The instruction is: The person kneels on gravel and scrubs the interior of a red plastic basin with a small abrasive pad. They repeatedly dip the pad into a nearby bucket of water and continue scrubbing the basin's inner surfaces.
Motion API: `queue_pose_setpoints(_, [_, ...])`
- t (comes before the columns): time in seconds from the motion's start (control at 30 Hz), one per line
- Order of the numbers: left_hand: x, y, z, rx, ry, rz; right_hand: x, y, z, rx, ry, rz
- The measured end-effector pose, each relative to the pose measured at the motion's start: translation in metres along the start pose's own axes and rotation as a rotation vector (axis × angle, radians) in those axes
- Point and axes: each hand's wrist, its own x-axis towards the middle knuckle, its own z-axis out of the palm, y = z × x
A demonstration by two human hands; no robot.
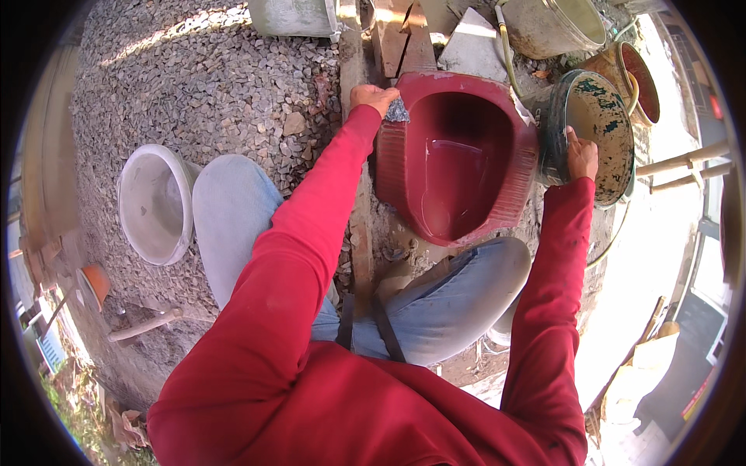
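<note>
A dark red basin-shaped ceramic pan (466, 167) lies on the ground in front of my knees, with some water pooled inside. My left hand (371, 98) rests on its far left rim, closed on a small grey scrap of abrasive pad (397, 111). My right hand (581, 154) grips the rim of a paint-stained dark green bucket (602, 128) standing just right of the pan. Both arms wear red sleeves.
A grey cement pot (155, 203) lies tilted on the gravel (210, 85) at left. Behind the pan are wooden planks (404, 39), a concrete slab (470, 50), a pale bucket (556, 27) and a red-lined bucket (637, 81). A hose (507, 54) curves past.
</note>
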Motion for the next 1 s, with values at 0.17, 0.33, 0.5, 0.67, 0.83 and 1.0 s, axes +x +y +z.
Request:
queue_pose_setpoints(0.17, [-0.005, -0.012, -0.003, -0.072, -0.008, -0.038, 0.004, 0.001, 0.001, -0.018, 0.001, -0.016])
queue_pose_setpoints(0.33, [0.001, -0.010, 0.002, -0.116, -0.012, -0.042, 0.008, 0.013, 0.008, 0.011, 0.063, -0.044])
queue_pose_setpoints(0.5, [-0.002, -0.034, 0.000, -0.112, -0.005, -0.009, 0.010, 0.010, 0.013, 0.042, 0.115, -0.151])
queue_pose_setpoints(0.67, [-0.011, -0.025, 0.004, -0.131, -0.029, -0.075, 0.010, 0.012, 0.005, -0.047, -0.017, -0.039])
queue_pose_setpoints(0.83, [-0.009, -0.011, -0.001, 0.001, 0.027, -0.051, 0.005, -0.001, -0.001, -0.006, -0.021, -0.006])
queue_pose_setpoints(1.0, [-0.007, -0.033, -0.001, -0.040, 0.007, -0.042, 0.014, 0.011, 0.001, -0.059, -0.043, -0.042])
